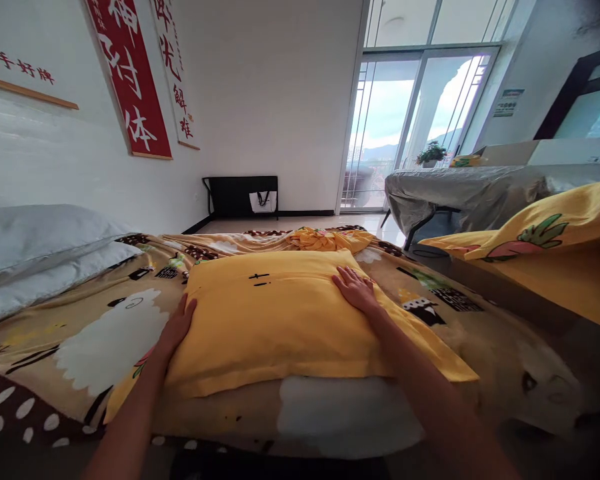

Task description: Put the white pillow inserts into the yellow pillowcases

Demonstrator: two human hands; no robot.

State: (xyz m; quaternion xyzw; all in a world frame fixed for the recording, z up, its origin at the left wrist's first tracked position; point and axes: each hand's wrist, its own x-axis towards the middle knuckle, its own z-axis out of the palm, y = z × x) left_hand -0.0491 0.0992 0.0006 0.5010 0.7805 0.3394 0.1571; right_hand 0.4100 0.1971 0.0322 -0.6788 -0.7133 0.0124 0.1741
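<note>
Pressing flat and open, the right hand point(356, 288) rests on top of the yellow pillow point(285, 320), while the left hand point(179, 325) lies open against its left edge; neither grips. The pillow lies mid-bed on a patterned blanket point(100, 333). Its smooth, loose cotton case could slide or bunch on the soft fleece, skewing the plump, squarish cushion under uneven pressure.

Daylight pours in from the glass doors point(410, 127) at the far right, where the panes are blown out to near white. The white wall point(270, 93) is evenly lit. Near the bottom edge the picture darkens and softens, perhaps from shadow. Wide-angle distortion bends the edges, and the corners vignette.
</note>
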